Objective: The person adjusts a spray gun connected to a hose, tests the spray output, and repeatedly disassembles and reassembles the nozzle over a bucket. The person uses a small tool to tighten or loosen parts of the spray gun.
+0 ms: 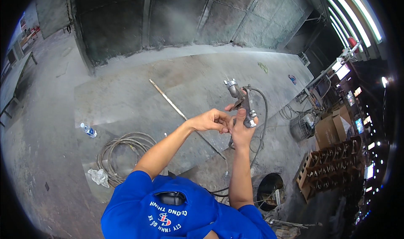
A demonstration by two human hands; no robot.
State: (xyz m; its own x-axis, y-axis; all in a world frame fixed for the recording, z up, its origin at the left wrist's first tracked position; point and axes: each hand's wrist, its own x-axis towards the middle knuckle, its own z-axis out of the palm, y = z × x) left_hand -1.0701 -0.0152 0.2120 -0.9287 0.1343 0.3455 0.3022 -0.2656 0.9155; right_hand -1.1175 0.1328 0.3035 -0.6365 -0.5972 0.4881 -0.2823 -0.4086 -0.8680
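A metal spray gun [246,100] is held up in front of me, its round nozzle end turned away to the upper left. My right hand [243,133] is wrapped round its body, thumb on top. Close beside it, my left hand [210,120] is closed with fingers curled in toward the right palm. What those fingers pinch, if anything, is hidden. A dark hose [266,113] loops from the gun down past my right forearm.
A long pale rod [168,99] lies on the floor ahead. Left are a coiled hose [110,153], a water bottle [89,130] and a crumpled white rag [99,177]. Right are buckets [298,127], a cardboard box [329,129] and a rack of brown pieces [332,163]. Grey panels [176,24] stand beyond.
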